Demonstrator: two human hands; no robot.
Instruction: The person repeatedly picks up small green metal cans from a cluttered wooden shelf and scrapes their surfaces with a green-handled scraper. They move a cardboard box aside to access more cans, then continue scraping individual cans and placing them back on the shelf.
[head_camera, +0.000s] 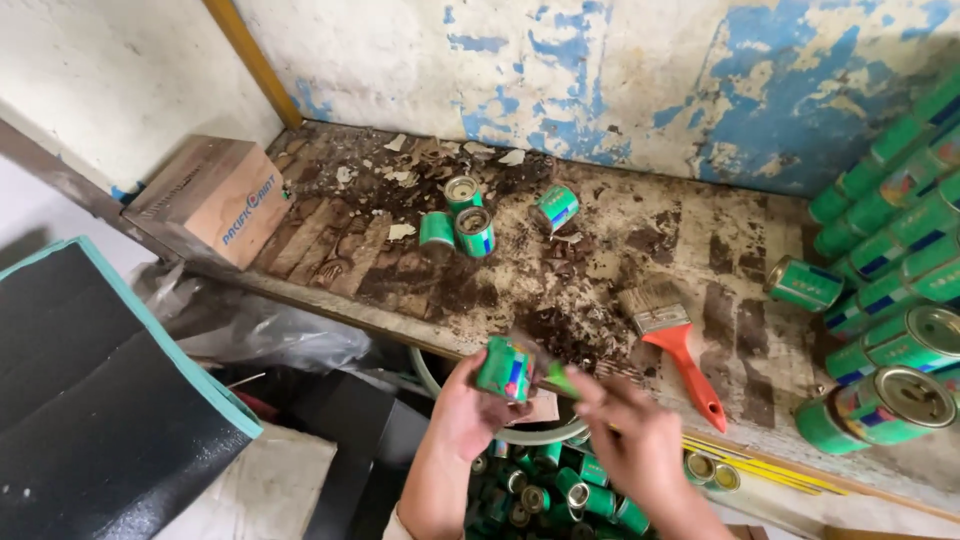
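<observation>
Head view, single frame. Left hand (462, 408), lower centre of frame, grip closed around a small green can (504, 368), can tilted, held just in front of the counter (700, 260) edge. Right hand (632, 432), just right of it, blurred; fingers curled, holding something thin and green at the can's side, can't tell what it is.

Counter surface is filthy: dark dirt, flaking paint chips. Brush with red handle (672, 338) lies on it right of centre, bristles toward upper left, handle toward lower right, near the hands but not touching.

Three green cans clustered (460, 222) upper centre, two upright and open-topped, one more tipped can (557, 208) just right of them. Stack of green cans (890, 260) lying on their sides along the right edge, one loose can (804, 284) just left of the stack.

Cardboard box (215, 196) at upper left end of the counter. Below the counter edge, bottom centre, a bin full of small green cans (560, 490). Dark foam-like panel with teal edge (100, 400) fills lower left.
</observation>
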